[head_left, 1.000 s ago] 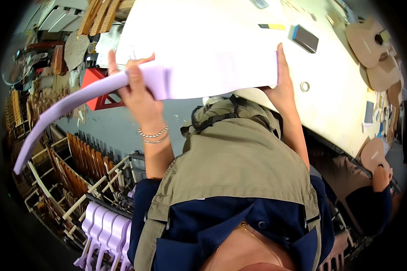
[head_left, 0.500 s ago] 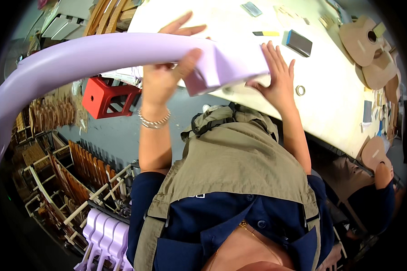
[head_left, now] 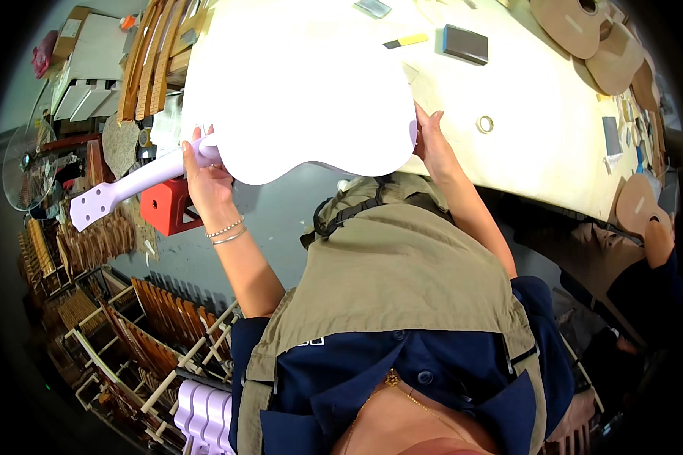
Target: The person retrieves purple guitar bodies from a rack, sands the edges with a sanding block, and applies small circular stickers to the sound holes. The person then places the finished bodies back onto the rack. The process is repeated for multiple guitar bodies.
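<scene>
A lilac ukulele (head_left: 319,98) is between my hands above the near edge of the worktable, its broad flat face turned up and washed white by glare. Its neck points left, and several small holes show in the headstock (head_left: 95,203). My left hand (head_left: 207,178) wraps around the neck close to where it joins the body, thumb on the near side. At the opposite end, my right hand (head_left: 435,148) presses against the rounded bottom edge, palm and fingers along its side. Part of those right fingers is hidden behind the body.
On the pale worktable (head_left: 524,152) lie a dark sanding block (head_left: 465,45), a yellow-and-black cutter (head_left: 406,41) and a tape roll (head_left: 485,123). Unpainted bodies (head_left: 569,26) sit at the right, near another person's arm (head_left: 660,246). A red stool (head_left: 163,208) and racks of necks (head_left: 167,315) stand left.
The ukulele has turned from edge-on to flat, its neck swinging away from the camera toward the left. My left hand has shifted left and lower; my right hand stays at the body's end.
</scene>
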{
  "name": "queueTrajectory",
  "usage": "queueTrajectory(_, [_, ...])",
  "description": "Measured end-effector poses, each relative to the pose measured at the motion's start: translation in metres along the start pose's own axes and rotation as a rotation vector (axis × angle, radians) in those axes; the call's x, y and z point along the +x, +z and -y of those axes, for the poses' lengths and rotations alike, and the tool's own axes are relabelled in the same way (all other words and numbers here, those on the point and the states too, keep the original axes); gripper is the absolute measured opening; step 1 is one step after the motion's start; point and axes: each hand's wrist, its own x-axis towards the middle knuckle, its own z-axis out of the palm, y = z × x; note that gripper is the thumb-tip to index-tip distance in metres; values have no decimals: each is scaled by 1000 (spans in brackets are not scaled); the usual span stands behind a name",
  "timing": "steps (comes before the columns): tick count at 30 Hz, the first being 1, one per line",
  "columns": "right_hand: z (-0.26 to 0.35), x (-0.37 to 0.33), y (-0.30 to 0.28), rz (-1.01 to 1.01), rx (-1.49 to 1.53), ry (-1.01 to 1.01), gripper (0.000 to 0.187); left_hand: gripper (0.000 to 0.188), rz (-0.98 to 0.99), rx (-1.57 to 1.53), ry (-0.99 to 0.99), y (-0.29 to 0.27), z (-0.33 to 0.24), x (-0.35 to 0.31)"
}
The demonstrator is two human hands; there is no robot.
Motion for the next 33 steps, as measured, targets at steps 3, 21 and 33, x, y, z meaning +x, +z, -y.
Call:
queueTrajectory(3, [3,-7,-3,-4,55,35,81,56,51,52,10,4,-7,-7])
queueTrajectory(21, [-67,-37,-37,18,618,-86,40,31,979,148,415,193,-39,-99])
queueTrajectory(33, [-75,-61,-34,-206,789,-82,35,31,1339,334,485,265,-13,-151])
